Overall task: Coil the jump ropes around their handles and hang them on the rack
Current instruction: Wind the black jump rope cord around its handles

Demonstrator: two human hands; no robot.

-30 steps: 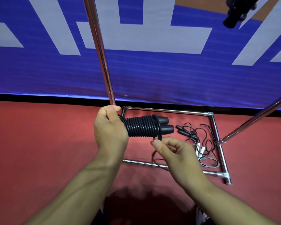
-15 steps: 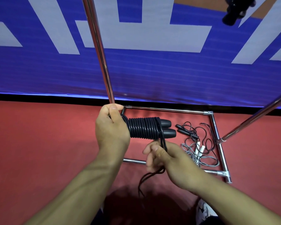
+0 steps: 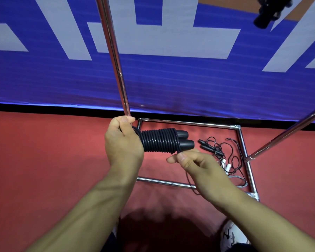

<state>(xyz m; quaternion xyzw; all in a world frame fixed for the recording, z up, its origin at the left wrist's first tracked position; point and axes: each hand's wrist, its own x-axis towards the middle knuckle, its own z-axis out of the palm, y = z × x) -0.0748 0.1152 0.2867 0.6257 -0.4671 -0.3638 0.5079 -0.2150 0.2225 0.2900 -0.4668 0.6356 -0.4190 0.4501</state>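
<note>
Since a second ago, the right hand (image 3: pixel 204 168) has carried the loose cord (image 3: pixel 189 180) under the coiled handles (image 3: pixel 160 140) and back up, leaving the dangling tail shorter, with the thumb now just below the handle tips.

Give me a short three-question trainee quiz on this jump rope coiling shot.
1. True or false: the left hand grips the black jump rope bundle by its handles.
2. The loose ropes on the floor lie: A) inside the rack base frame, B) outside it, C) on the upright pole.
3. Fill in: the right hand pinches the rope's free ____.

Key: 1 true; 2 A; 3 end.
</note>
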